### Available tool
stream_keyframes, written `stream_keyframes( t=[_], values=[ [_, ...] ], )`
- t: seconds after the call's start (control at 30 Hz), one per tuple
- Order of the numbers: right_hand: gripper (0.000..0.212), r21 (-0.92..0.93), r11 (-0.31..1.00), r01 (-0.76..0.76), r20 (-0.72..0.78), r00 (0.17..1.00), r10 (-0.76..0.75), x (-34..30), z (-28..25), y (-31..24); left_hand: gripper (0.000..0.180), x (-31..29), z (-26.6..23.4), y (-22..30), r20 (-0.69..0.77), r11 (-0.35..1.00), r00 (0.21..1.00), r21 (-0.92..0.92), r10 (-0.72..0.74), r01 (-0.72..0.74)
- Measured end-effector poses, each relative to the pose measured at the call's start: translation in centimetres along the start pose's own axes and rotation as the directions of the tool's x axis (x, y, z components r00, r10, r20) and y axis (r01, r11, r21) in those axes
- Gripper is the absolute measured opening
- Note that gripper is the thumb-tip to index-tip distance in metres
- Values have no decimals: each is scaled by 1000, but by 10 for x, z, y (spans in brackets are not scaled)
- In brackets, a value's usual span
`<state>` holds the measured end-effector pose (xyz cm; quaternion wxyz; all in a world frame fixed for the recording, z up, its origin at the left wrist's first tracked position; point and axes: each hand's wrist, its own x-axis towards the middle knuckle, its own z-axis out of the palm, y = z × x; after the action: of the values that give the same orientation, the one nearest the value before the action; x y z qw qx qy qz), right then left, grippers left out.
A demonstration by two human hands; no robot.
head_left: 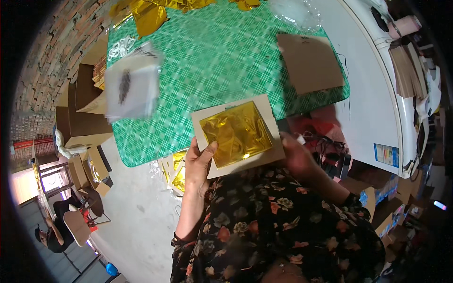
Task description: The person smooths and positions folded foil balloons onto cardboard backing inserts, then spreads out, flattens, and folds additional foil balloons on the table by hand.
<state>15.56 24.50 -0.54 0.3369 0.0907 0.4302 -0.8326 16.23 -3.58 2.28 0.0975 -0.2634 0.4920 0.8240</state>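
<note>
Close to my body, over the near edge of the green checked tablecloth [207, 61], a flat tan cardboard card [267, 109] is held tilted. On its face lies a crinkled, shiny gold foil square [238, 134]. My left hand [198, 162] grips the card's left edge, thumb on the foil's corner and fingers behind. At the card's right edge is my right hand [299, 155], smeared by motion. Its fingers are partly hidden, so whether they touch the card is unclear.
A stack of clear plastic sleeves [134, 87] lies at left beside white rings [121, 47]. A brown cardboard sheet [311, 66] rests at right. Gold foil [148, 19] and clear plastic [297, 14] sit at the far edge. Open boxes [87, 125] stand left; a person [56, 231] sits beyond.
</note>
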Motion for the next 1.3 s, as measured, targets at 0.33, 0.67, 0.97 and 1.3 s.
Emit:
stream_keyframes(
  t=[0.33,0.67,0.97,1.3],
  values=[
    [28,-335,942,9,-151,987,-63,-4,15,-16,54,-27,9,-3,-101,990,985,-40,-140,137],
    [26,-471,880,-69,-207,978,-34,-6,22,-25,46,-38,-33,-23,52,977,990,177,-131,120],
    [27,-598,801,-21,-152,984,-87,5,6,-17,48,-39,-28,-23,-66,994,995,-81,-81,76],
    [34,-502,853,-144,-104,989,106,-2,4,-20,37,-40,-41,-24,134,997,989,37,-70,66]
  ],
)
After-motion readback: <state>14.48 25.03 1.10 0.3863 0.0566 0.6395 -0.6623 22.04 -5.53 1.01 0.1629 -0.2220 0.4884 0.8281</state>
